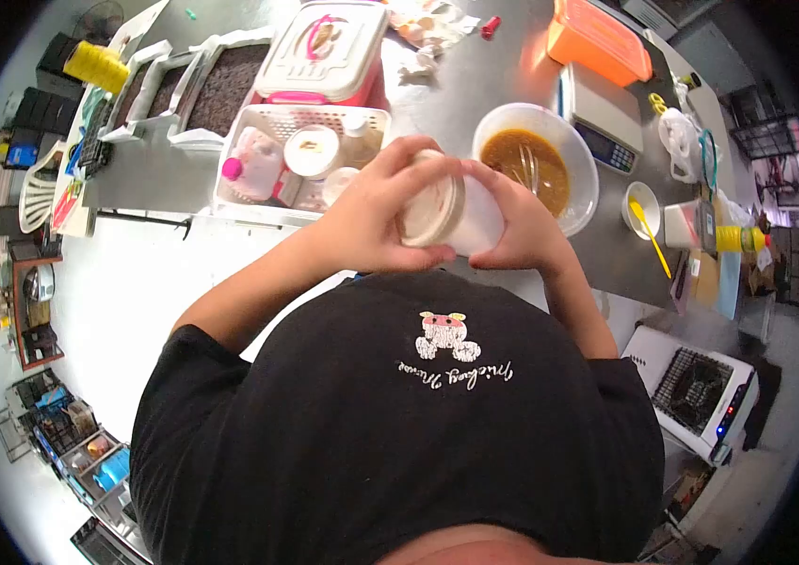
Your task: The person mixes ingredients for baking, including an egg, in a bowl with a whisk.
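Observation:
A white jar (pixel 479 221) with a pale round lid (pixel 435 212) is held tilted on its side in front of my chest, at the table's near edge. My left hand (pixel 376 207) wraps its fingers round the lid end. Round the other end of the jar, my right hand (pixel 526 217) is closed. Just beyond my right hand stands a white bowl (pixel 583 160) of brown liquid with a whisk (pixel 529 168) in it. Near my left hand is a white basket (pixel 272 118) holding several jars and a bottle with a pink cap (pixel 233 169).
Behind the basket sits a lidded box (pixel 324 47); dark-filled lined trays (pixel 230 85) lie at left. On the right are a scale (pixel 606 122), an orange container (pixel 599 42), a small bowl (pixel 637 200) with a yellow spoon (pixel 649 235), and a yellow bottle (pixel 740 239).

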`<state>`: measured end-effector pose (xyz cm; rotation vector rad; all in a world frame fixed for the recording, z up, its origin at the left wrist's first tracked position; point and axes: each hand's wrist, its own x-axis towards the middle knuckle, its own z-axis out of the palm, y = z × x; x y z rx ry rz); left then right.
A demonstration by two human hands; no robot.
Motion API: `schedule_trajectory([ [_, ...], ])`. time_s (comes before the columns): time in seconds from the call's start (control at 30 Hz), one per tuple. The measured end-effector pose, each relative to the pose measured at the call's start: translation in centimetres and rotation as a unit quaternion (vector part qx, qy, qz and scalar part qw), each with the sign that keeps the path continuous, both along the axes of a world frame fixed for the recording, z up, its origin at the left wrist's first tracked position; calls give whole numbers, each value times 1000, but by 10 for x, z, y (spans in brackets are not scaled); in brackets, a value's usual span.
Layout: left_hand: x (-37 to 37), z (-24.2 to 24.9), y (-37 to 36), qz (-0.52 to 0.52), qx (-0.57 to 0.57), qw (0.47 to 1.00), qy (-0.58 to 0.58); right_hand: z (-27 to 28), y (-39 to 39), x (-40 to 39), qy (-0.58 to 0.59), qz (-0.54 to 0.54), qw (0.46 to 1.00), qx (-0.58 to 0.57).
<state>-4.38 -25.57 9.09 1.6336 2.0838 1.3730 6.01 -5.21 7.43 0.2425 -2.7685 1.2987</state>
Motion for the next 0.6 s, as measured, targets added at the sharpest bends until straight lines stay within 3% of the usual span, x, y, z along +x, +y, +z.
schedule_trajectory([
  [0.07,-12,0,-24,-58,15,997,46,2,-16,-13,-37,55,998,-23],
  [0.17,-31,2,-60,-62,40,995,68,5,-52,-35,-2,84,996,-16],
  [0.23,-43,12,-84,-52,26,997,51,11,-76,-48,-46,83,995,-33],
  [0.3,-59,20,-105,34,14,996,80,3,-93,-60,41,35,998,-23],
  [0.37,-73,20,-119,108,37,991,71,-7,-94,-65,34,-31,999,-26],
  [0.43,-87,18,-128,141,-23,985,93,-2,-93,-64,36,-122,988,-84],
  [0.6,-107,-1,-124,124,-153,976,92,-22,-93,-43,28,-173,983,-48],
])
